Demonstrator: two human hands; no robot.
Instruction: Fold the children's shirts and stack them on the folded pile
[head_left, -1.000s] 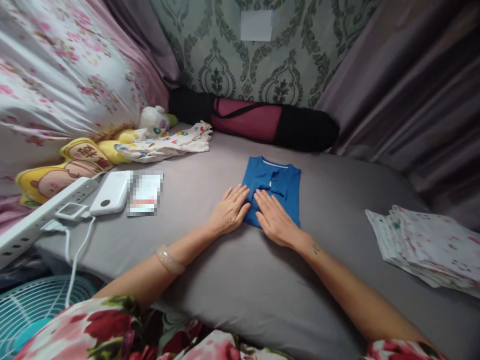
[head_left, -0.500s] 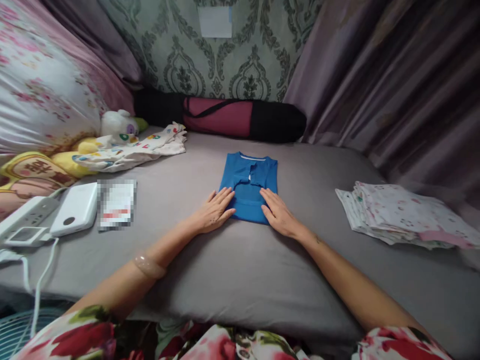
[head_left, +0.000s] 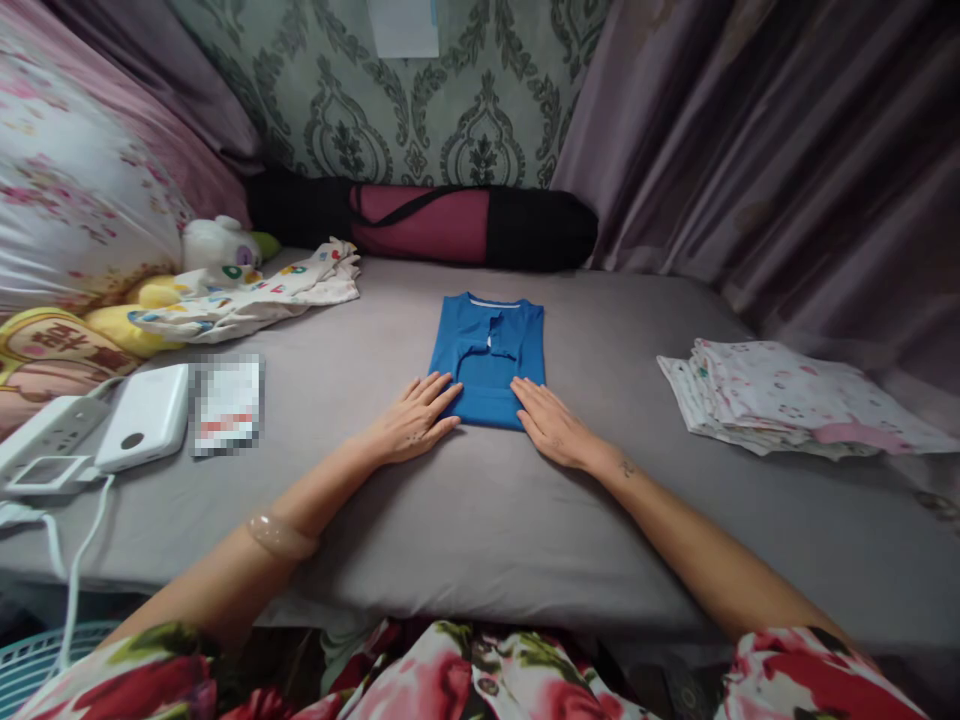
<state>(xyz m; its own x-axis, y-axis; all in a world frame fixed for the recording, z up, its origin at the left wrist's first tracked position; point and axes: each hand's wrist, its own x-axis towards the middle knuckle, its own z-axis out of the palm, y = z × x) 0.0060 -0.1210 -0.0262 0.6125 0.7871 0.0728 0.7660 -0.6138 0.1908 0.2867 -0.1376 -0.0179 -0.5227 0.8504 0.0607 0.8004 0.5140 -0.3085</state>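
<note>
A blue shirt (head_left: 487,375), folded into a compact rectangle, lies flat on the grey bed sheet (head_left: 450,530) with its neckline away from me. My left hand (head_left: 416,418) rests flat at the shirt's near left side, fingers stretched out over its edge. On the near right side, my right hand (head_left: 553,422) lies the same way, fingertips on the cloth. Both palms face down and neither hand grips anything.
To the right lies a stack of folded patterned cloths (head_left: 787,400). On the left are a white power bank (head_left: 142,415), a power strip (head_left: 49,440), a blurred packet (head_left: 227,405), a patterned garment (head_left: 262,300) and plush toys (head_left: 217,245). A long black-and-maroon bag (head_left: 420,225) lies at the back.
The view has shifted slightly, so the scene sits a little further left. Both hands stay flat on the blue shirt's near sides, with little visible movement.
</note>
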